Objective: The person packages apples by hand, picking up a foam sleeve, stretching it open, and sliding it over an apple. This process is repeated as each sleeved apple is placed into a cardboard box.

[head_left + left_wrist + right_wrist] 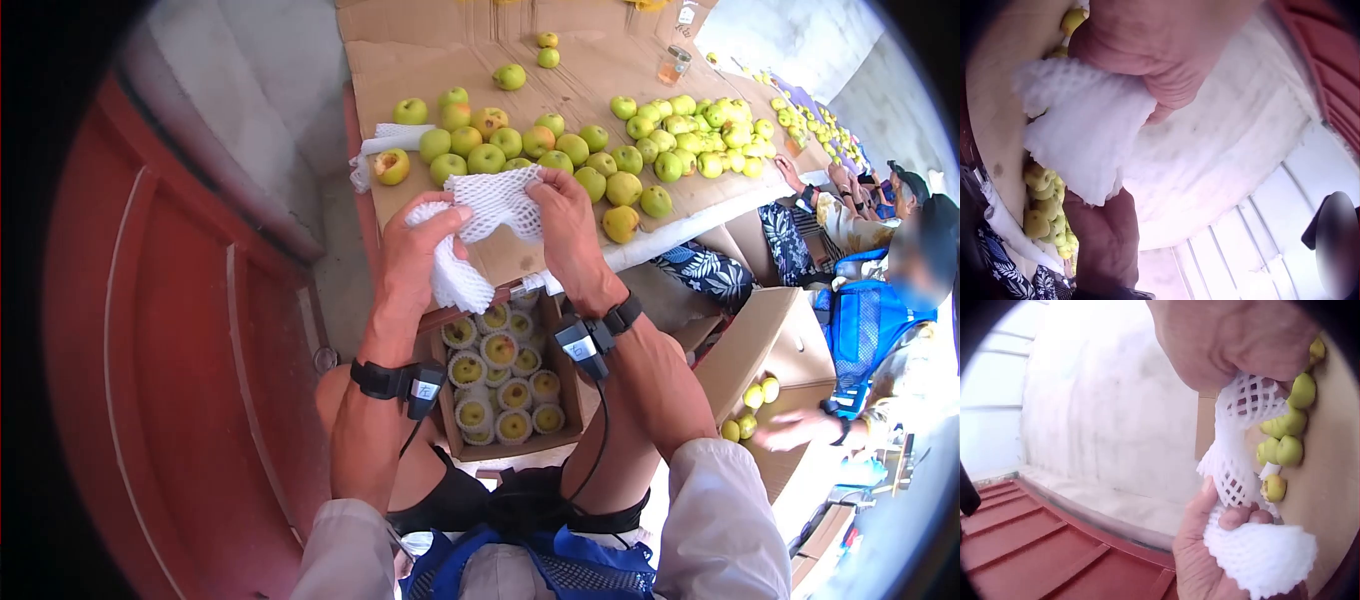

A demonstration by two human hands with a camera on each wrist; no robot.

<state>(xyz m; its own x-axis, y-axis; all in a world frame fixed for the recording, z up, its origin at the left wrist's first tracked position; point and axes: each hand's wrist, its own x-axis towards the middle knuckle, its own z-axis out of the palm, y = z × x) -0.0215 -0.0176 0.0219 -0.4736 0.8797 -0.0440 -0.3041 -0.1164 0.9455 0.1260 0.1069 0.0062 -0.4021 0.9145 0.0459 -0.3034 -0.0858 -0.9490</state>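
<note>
A white foam fruit net (492, 200) is stretched between my two hands above the table's near edge. My left hand (408, 250) grips a flattened stack of foam nets (462, 280) that hangs below its fingers, and its thumb lies by the stretched net's left end. With thumb and fingers, my right hand (568, 225) pinches the other end of that net. In the right wrist view the open mesh (1235, 481) spans from hand to hand. Just beyond the hands, loose green apples (486, 158) lie on the cardboard-covered table (590, 80).
Below my hands, a carton (573, 400) holds several apples in foam nets (499, 350). More foam nets (395, 135) lie at the table's left. A glass (674, 65) stands at the back. Another person (880, 320) sits at right beside an open carton (750, 340). A red door (180, 330) is at left.
</note>
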